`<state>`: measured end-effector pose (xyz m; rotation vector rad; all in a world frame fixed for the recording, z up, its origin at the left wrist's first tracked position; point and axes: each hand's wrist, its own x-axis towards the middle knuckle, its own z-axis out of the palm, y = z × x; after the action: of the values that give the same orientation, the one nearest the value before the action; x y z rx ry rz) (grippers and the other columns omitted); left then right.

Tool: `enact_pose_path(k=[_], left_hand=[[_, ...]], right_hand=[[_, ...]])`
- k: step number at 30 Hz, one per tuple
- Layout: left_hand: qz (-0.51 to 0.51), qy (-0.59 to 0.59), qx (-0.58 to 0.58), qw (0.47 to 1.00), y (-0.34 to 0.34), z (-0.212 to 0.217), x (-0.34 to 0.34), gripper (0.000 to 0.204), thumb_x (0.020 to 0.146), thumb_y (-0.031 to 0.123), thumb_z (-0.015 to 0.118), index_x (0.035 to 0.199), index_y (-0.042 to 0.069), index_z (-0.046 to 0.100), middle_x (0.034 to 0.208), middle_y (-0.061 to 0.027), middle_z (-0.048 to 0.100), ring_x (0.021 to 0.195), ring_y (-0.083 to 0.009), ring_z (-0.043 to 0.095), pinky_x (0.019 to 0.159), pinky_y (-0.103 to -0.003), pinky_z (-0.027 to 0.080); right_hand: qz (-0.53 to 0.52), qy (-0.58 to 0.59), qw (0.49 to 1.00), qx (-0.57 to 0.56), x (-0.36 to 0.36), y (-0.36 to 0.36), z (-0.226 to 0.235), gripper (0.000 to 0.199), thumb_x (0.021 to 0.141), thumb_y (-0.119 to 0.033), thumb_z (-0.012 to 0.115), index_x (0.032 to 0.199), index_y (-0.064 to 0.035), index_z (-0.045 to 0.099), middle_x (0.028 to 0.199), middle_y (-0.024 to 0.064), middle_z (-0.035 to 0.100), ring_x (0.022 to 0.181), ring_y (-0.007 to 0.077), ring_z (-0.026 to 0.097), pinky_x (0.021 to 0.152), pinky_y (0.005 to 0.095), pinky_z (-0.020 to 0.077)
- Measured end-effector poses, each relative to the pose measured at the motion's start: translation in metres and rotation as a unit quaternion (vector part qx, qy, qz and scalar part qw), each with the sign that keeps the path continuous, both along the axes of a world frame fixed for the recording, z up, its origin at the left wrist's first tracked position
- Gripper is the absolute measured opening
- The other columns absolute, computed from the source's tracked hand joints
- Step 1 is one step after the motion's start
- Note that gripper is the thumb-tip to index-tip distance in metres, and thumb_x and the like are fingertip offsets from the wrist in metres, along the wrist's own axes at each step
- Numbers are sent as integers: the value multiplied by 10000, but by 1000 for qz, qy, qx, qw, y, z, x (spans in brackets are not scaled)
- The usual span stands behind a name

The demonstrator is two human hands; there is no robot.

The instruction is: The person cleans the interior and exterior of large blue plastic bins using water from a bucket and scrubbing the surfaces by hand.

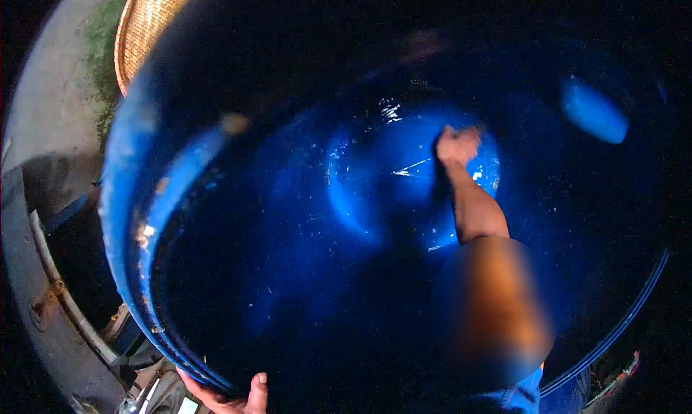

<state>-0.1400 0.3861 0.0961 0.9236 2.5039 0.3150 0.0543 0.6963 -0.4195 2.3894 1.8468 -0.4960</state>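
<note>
A large blue barrel (119, 219) fills most of the view, its open mouth toward me and its inside mostly dark. Low at the left, my left hand (223, 401) grips the barrel's rim, thumb raised on the inner side. My right arm reaches deep into the barrel. Near the lit round bottom, my right hand (459, 146) has its fingers curled in; whatever it may hold is too small and blurred to tell. Pale specks and a few white slivers are scattered over the bottom. A blurred patch covers part of the forearm.
A round woven bamboo tray (151, 28) stands beyond the barrel's upper left edge. Grey concrete ground (58, 104) with a greenish mossy strip (104, 46) lies at the left. Below it runs a long pale curved bar (72, 298), with mixed clutter near my left hand.
</note>
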Motion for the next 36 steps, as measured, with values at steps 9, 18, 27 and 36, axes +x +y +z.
enact_pose_path(k=[9,18,27,36], left_hand=[[107,-34,32,993,6,-1,10,1075,762,174,760,1434,-18,-58,1428,-265,172,1280,-345,279,1047,-462,248],[105,-63,54,991,11,-4,5,1058,766,172,748,1438,-20,-46,1436,-268,167,1281,-341,277,1056,-460,226],[405,-98,-92,904,-10,-5,-9,966,726,76,715,1414,-74,54,1393,-284,227,1242,-300,343,1034,-407,285],[32,-21,47,998,1,-4,2,1002,749,152,747,1440,-44,49,1462,-242,185,1298,-335,294,1075,-439,238]], right_hand=[[597,158,786,31,-140,-215,4,595,855,-311,497,1370,-33,390,1403,125,409,1319,296,346,1111,471,214],[270,25,956,114,10,-17,-15,426,802,-70,447,1223,-31,502,1235,204,521,1121,345,508,968,446,384],[63,-123,989,-58,73,68,-97,537,802,-340,546,1242,-32,524,1251,219,524,1192,358,477,1004,475,362],[306,313,874,-209,-211,-240,3,764,758,-104,496,1432,48,170,1495,225,178,1381,384,184,1131,486,129]])
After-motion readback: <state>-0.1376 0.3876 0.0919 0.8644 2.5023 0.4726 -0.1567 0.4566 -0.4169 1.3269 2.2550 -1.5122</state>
